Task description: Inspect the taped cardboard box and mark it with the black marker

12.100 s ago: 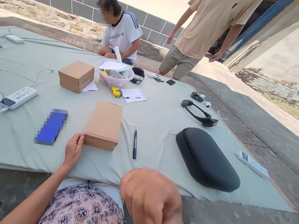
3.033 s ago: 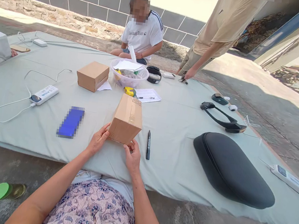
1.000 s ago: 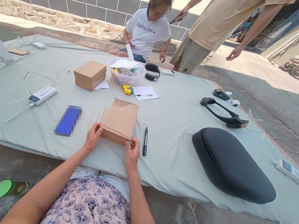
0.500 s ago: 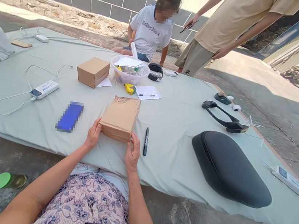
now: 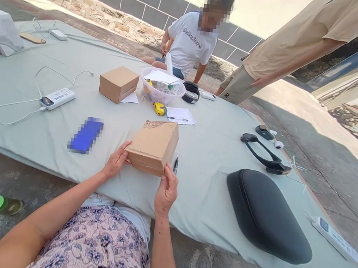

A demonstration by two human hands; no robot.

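Note:
A brown cardboard box (image 5: 155,145) is held just above the pale green sheet (image 5: 209,155) in front of me. My left hand (image 5: 115,160) grips its near left corner with the thumb on top. On the near right corner my right hand (image 5: 167,189) pinches the edge. A black marker pen (image 5: 175,165) lies on the sheet, partly hidden behind the box's right side. The far end of the box top bears dark scribbled marks.
A second cardboard box (image 5: 118,83), a clear bowl (image 5: 162,88), a yellow tape measure (image 5: 160,109) and a paper sheet (image 5: 180,115) lie farther back. A blue phone (image 5: 86,135) and white power bank (image 5: 57,98) sit left, a black case (image 5: 265,215) right. Two people stay beyond.
Both hands have lifted the box slightly and shifted it right, covering part of the pen. Three seconds ago the box stood tilted on end; now it lies flat.

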